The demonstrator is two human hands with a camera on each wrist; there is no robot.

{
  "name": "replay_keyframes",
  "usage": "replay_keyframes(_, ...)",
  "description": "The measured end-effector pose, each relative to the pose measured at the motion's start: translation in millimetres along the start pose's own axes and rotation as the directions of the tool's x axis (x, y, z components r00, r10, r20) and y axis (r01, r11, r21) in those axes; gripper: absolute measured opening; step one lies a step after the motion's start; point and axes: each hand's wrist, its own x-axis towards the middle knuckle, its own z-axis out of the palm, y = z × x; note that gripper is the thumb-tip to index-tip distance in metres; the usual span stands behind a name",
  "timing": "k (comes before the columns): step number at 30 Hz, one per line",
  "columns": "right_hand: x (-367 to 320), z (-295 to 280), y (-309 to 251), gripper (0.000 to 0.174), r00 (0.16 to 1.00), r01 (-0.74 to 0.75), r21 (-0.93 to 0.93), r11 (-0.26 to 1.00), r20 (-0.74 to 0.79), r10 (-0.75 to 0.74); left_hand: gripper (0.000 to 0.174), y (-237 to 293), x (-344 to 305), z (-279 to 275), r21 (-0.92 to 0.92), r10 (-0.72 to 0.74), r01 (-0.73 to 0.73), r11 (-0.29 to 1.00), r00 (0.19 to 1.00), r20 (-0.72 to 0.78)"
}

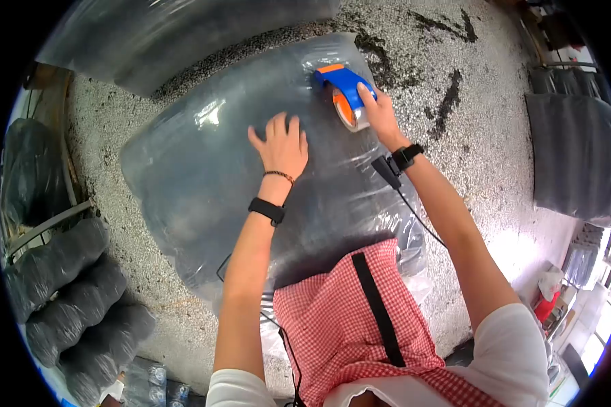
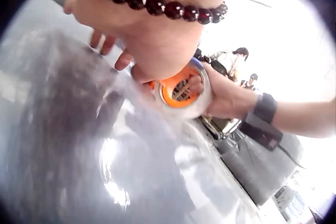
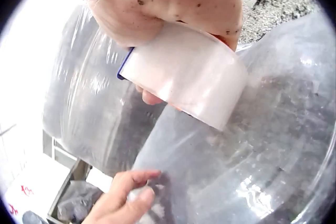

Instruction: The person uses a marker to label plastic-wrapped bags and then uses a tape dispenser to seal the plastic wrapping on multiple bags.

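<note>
A large dark bundle wrapped in clear plastic (image 1: pixel 204 176) lies across the middle of the head view. My right hand (image 1: pixel 383 121) grips a blue and orange tape dispenser (image 1: pixel 349 83) over the bundle's upper right side. Its wide roll of clear tape (image 3: pixel 184 74) fills the centre of the right wrist view, partly covering the fingers behind it. To the left of the dispenser, my left hand (image 1: pixel 283 149) rests on the plastic with its fingers spread. Beyond that hand, the orange core (image 2: pixel 170 94) of the roll shows in the left wrist view.
Another wrapped bundle (image 1: pixel 183 41) lies beyond this one. Rolled dark bundles (image 1: pixel 78 298) are stacked at the left, and a wrapped stack (image 1: pixel 574 156) stands at the right. Speckled floor (image 1: pixel 482 122) surrounds the work. A thin cable (image 1: pixel 419 217) hangs from the right wrist. People (image 2: pixel 236 61) appear farther off.
</note>
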Motion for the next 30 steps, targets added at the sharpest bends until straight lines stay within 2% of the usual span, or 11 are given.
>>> replay_keyframes(3, 5.6, 2.1, 6.1, 0.040, 1.000, -0.030, 0.021, 0.999, 0.003, 0.030, 0.050, 1.1, 81.2, 7.6, -0.385, 0.222, -0.414, 0.825, 0.863, -0.453)
replay_keyframes(6, 11.4, -1.8, 14.9, 0.042, 0.999, 0.009, -0.051, 0.999, -0.035, -0.011, 0.051, 6.5, 136.8, 23.6, -0.619, 0.186, -0.241, 0.747, 0.971, -0.153)
replay_keyframes(16, -69.4, -90.1, -46.0, 0.042, 0.990, -0.139, -0.212, 0.967, -0.034, 0.135, 0.045, 12.2, 126.0, 33.3, 0.121, 0.385, -0.381, 0.917, 0.923, -0.006)
replay_keyframes(20, -23.3, -75.4, -71.6, 0.049, 0.951, -0.096, -0.609, 0.787, 0.178, 0.254, 0.043, 44.9, 112.9, 20.0, 0.274, 0.307, -0.306, 0.912, 0.951, 0.040)
replay_keyframes(21, -12.2, -71.6, -81.6, 0.044, 0.919, -0.096, -0.691, 0.716, 0.215, 0.331, 0.043, 50.4, 99.5, 19.5, 0.295, 0.467, -0.464, 0.835, 0.882, 0.066)
replay_keyframes(22, 0.9, -69.7, -87.7, 0.041, 0.880, -0.086, -0.766, 0.637, 0.241, 0.409, 0.042, 47.9, 85.7, 43.4, 0.075, 0.512, -0.510, 0.857, 0.859, -0.013)
replay_keyframes(24, 36.7, -75.8, -73.8, 0.030, 0.711, 0.551, -0.732, 0.401, 0.663, 0.234, 0.040, 49.1, 81.8, 65.8, -0.018, 0.445, -0.450, 0.893, 0.889, -0.110)
replay_keyframes(25, 63.3, -80.4, -56.9, 0.030, 0.493, 0.864, -0.496, 0.088, 0.868, 0.054, 0.040, 53.1, 82.5, 63.3, -0.026, 0.444, -0.451, 0.892, 0.887, -0.122)
replay_keyframes(26, 63.7, -48.4, -97.7, 0.031, 0.487, 0.841, -0.539, 0.048, 0.793, 0.367, 0.038, 55.0, 78.5, 58.7, 0.013, 0.443, -0.443, 0.897, 0.894, -0.069)
replay_keyframes(28, 72.3, -8.7, -113.1, 0.029, 0.374, 0.875, -0.470, 0.117, 0.808, 0.456, 0.037, 49.2, 86.1, 45.8, 0.088, 0.433, -0.429, 0.899, 0.901, -0.036)
replay_keyframes(30, 12.9, 28.3, -143.5, 0.027, 0.589, 0.769, -0.574, -0.283, 0.461, 0.664, 0.036, 54.6, 80.7, 45.9, 0.086, 0.428, -0.429, 0.899, 0.903, 0.034)
